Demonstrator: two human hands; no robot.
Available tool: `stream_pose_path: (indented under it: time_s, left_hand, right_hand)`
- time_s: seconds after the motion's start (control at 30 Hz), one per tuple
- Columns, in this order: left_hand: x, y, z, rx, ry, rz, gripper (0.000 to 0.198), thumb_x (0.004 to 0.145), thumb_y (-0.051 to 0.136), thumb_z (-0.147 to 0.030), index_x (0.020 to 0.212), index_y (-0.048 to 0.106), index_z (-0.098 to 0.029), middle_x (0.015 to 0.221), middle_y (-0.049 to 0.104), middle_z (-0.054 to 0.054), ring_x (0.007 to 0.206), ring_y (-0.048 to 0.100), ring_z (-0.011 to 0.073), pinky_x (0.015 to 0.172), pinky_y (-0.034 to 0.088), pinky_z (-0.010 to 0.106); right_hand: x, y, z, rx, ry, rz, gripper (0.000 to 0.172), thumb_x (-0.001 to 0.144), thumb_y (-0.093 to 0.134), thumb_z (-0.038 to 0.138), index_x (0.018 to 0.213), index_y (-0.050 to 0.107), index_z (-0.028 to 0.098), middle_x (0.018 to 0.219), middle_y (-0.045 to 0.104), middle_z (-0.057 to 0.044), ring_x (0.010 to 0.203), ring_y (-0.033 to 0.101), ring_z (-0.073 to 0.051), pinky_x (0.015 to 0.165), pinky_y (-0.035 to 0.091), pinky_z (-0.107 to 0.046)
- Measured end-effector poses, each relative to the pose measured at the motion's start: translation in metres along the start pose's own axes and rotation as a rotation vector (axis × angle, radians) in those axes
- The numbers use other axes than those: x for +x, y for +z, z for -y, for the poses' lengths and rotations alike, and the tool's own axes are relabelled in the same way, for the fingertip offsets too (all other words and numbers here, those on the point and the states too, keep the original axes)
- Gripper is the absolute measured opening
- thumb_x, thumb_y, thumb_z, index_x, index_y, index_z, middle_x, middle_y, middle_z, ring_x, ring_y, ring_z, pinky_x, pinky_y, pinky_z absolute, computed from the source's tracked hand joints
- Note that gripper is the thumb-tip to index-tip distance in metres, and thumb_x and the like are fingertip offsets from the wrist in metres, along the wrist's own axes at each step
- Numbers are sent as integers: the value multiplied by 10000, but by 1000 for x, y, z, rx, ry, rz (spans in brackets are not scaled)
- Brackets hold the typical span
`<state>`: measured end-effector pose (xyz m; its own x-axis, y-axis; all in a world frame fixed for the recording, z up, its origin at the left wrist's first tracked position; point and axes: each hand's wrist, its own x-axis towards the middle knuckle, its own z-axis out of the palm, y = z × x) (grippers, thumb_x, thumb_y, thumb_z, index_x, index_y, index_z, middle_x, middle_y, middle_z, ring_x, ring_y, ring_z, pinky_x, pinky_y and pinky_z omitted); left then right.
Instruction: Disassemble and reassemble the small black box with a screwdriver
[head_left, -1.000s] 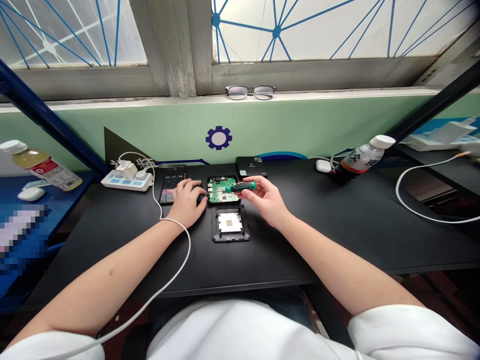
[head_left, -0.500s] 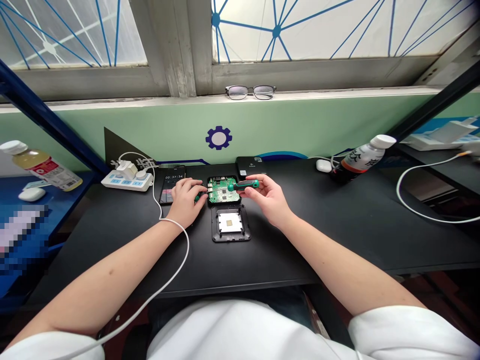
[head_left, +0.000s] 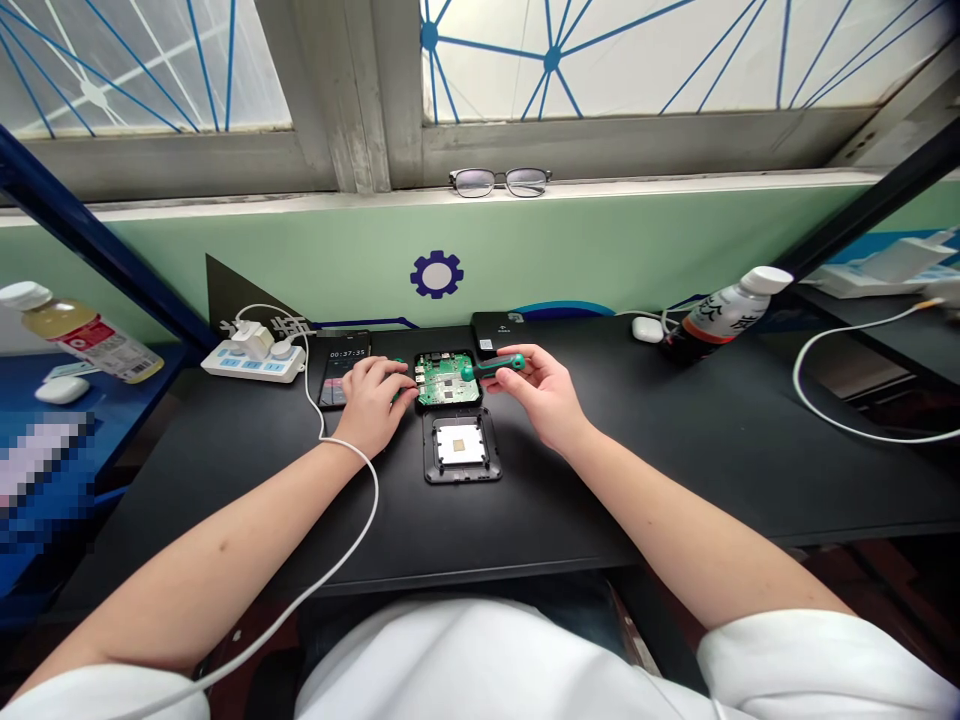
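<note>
My right hand (head_left: 546, 395) is closed round a screwdriver (head_left: 495, 367) with a green and black handle. The screwdriver lies nearly level, its thin shaft pointing left over a green circuit board (head_left: 450, 388). That board sits in a small black case. At the board's left edge my left hand (head_left: 376, 398) has its fingers curled; bits of something green show by them, mostly hidden, and I cannot make out what it is. Nearer to me, just below the board, lies a black square cover (head_left: 491, 470) with a silvery metal plate (head_left: 459, 446) on its inside.
Left of my left hand lies a phone (head_left: 346, 350) showing a timer. A white power strip (head_left: 259, 365) stands beyond it, and its white cable (head_left: 373, 500) crosses my left forearm. Behind the board is a black box (head_left: 495, 330). A dark-drink bottle (head_left: 724, 312) leans at right.
The screwdriver handle has shifted slightly right and up, with its right end tipped higher. Another bit of green shows above my left fingers. The board and cover stay put.
</note>
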<state>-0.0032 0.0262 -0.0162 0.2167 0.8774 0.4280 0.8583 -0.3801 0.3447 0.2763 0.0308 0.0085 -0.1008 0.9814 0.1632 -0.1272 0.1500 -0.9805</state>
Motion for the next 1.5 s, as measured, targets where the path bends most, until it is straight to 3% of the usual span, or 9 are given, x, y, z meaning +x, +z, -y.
stream_pose_path:
  time_s: [0.27, 0.5, 0.67, 0.77, 1.07, 1.17, 1.37, 1.5]
  left_hand:
    - [-1, -2, -4, 60, 74, 11, 177, 1051, 629, -299, 971, 784, -274, 1328, 738, 93, 1412, 501, 362, 1150, 355, 587]
    - [-9, -2, -14, 18, 202, 59, 195, 1064, 609, -254, 984, 786, -268, 1330, 751, 93, 1407, 528, 354, 1165, 362, 597]
    - [-13, 3, -17, -64, 281, 169, 132, 1031, 680, -258, 993, 804, -280, 1370, 734, 75, 1416, 505, 335, 1191, 409, 565]
    - [-14, 7, -16, -79, 294, 179, 133, 1028, 690, -253, 989, 813, -283, 1396, 714, 74, 1430, 484, 336, 1200, 418, 569]
    - [-13, 8, -10, -148, 369, 235, 183, 1057, 639, -287, 986, 807, -263, 1264, 700, 109, 1357, 501, 330, 1171, 468, 555]
    - [-12, 7, -10, -158, 367, 238, 193, 1065, 614, -286, 999, 792, -248, 1188, 702, 119, 1331, 507, 332, 1154, 482, 556]
    - [-13, 9, -10, -153, 372, 241, 195, 1064, 576, -252, 1023, 765, -237, 1208, 699, 120, 1326, 513, 320, 1158, 480, 556]
    - [-12, 9, -11, -154, 370, 234, 187, 1050, 578, -245, 993, 756, -240, 1233, 706, 114, 1325, 518, 321, 1147, 485, 557]
  right_hand:
    - [-2, -1, 1, -80, -56, 14, 513, 793, 878, 649, 1118, 680, 306, 924, 787, -17, 856, 803, -261, 914, 686, -497]
    - [-15, 2, 11, -240, -325, 121, 547, 973, 741, 557, 1439, 586, 316, 1337, 779, -96, 1205, 776, -283, 1142, 607, -536]
    - [-18, 12, 19, -191, -441, 272, 425, 1039, 687, 449, 1427, 537, 363, 1497, 708, -89, 1264, 771, -273, 1102, 643, -523]
    - [-14, 16, 24, -266, -479, 313, 341, 1054, 666, 420, 1377, 588, 344, 1484, 717, -87, 1211, 788, -255, 1056, 674, -481]
    - [20, 35, 27, -480, -741, 457, 383, 1069, 626, 298, 1451, 592, 289, 1310, 783, -82, 998, 807, -185, 922, 706, -363]
    - [22, 43, 22, -489, -740, 433, 373, 1058, 635, 303, 1430, 606, 296, 1285, 782, -71, 975, 791, -185, 875, 709, -360]
    - [14, 48, 1, -362, -681, 165, 360, 1010, 729, 372, 1345, 615, 302, 1162, 740, -47, 882, 746, -161, 763, 695, -330]
    - [9, 48, -3, -295, -653, 158, 369, 1002, 749, 420, 1310, 583, 307, 1141, 725, -38, 889, 765, -156, 801, 698, -340]
